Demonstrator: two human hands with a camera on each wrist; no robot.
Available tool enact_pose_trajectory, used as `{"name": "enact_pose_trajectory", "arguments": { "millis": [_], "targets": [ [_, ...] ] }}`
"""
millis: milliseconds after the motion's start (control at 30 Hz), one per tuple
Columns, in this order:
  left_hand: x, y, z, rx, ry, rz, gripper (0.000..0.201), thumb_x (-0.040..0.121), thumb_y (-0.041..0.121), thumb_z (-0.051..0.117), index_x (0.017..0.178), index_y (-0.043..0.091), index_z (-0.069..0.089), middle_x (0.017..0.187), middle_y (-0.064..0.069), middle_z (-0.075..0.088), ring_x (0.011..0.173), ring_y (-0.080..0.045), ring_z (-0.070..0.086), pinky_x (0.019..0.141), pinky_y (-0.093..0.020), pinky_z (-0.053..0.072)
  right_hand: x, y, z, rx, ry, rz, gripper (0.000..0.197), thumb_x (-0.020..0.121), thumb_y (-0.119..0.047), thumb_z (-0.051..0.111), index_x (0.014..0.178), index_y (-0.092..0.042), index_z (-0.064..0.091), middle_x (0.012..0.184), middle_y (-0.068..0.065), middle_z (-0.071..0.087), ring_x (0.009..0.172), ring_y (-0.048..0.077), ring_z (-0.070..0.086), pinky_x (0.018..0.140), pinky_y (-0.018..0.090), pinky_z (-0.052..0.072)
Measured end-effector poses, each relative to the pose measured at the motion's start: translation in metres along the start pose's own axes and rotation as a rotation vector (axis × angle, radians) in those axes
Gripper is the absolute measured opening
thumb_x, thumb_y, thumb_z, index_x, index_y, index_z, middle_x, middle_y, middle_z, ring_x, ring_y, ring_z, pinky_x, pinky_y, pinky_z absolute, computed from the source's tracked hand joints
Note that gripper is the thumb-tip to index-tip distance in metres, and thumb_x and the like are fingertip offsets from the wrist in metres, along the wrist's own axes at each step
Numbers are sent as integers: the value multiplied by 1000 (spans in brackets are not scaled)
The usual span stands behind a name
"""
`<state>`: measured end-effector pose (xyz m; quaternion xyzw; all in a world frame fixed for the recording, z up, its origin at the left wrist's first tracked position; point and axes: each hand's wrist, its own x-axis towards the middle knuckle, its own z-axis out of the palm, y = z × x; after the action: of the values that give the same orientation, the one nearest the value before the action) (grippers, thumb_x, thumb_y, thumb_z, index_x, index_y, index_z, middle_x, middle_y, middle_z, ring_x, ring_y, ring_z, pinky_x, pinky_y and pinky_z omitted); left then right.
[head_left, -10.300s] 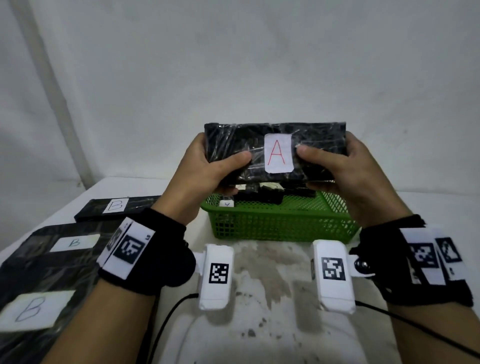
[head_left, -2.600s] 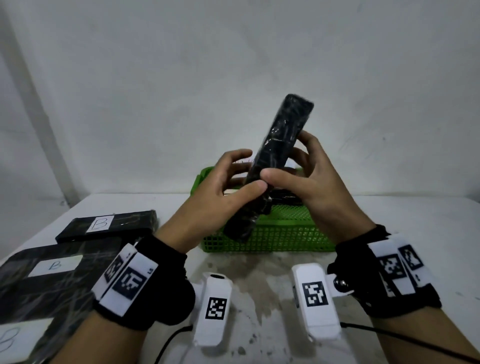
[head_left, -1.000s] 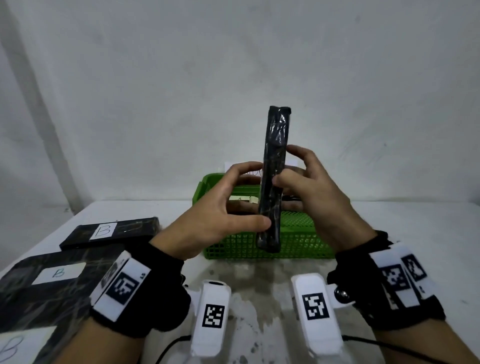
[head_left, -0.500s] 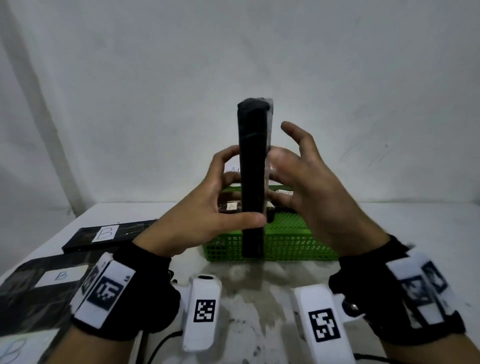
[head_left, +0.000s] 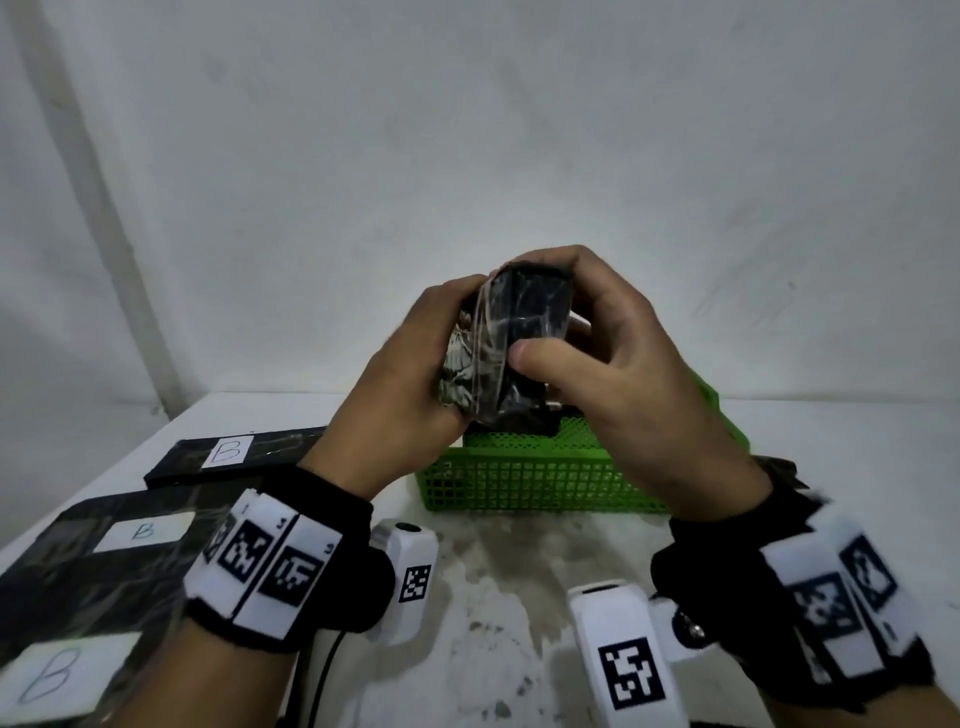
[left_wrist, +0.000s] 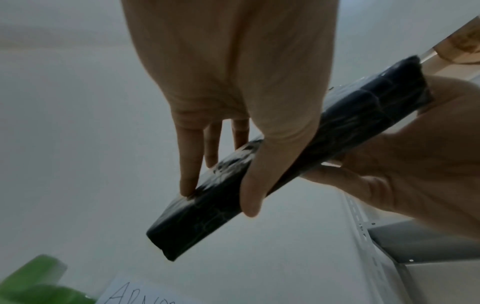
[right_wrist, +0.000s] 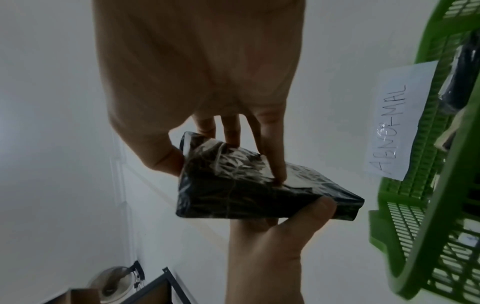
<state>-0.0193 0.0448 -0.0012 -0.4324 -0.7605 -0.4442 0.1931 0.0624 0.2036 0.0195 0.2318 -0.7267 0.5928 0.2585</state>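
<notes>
Lowered and tipped since half a second back: the pack no longer stands upright and edge-on but points one short end at the head camera, and both hands have closed in on it.

Item: pack. Flat black slab in clear crinkled film that catches the light in white streaks. A pale patch under the right index finger, in the right wrist view, may be its label but is too smeared to read. Location: in the air above the near side of the green basket, touching neither it nor the counter.

Hands: left hand grips the slab, thumb on one side, fingers on the other. Right hand wraps the upper end, thumb laid across the near face.

Basket: holds other packs. A sheet reading ABNORMAL sits beside it.

Counter, left: B packs, lying flat, well apart from the basket.

Status, as a judgement — inspection by turning is under way, and the B packs already laid out suggest some sorting is done. Left: finish the check, then set this pack in its place.
</notes>
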Motion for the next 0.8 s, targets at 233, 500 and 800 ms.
{"name": "enact_pose_trajectory", "arguments": {
  "millis": [233,500,800],
  "targets": [
    [-3,4,-5,-45,-31,-42,65,79,28,67,139,33,43,125,17,57,111,-4,57,83,-29,56,1,2,6,-146,33,-44,25,85,-14,69,108,-18,60,106,-9,67,106,15,67,99,49,55],
    [-2,11,0,-408,-23,-258,57,65,12,89,117,14,65,110,1,74,105,-14,68,86,-32,57,-1,8,-31,-171,-68,59,71,80,-48,71,146,-38,45,145,-17,55,136,-2,48,109,27,44],
    [-3,14,5,-454,-142,-317,25,87,10,68,110,19,66,106,-1,76,100,-14,72,83,-30,59,-1,22,-53,-604,-78,72,91,66,-37,84,146,-43,42,134,-17,52,119,-3,54,93,15,46]
  ]
}}
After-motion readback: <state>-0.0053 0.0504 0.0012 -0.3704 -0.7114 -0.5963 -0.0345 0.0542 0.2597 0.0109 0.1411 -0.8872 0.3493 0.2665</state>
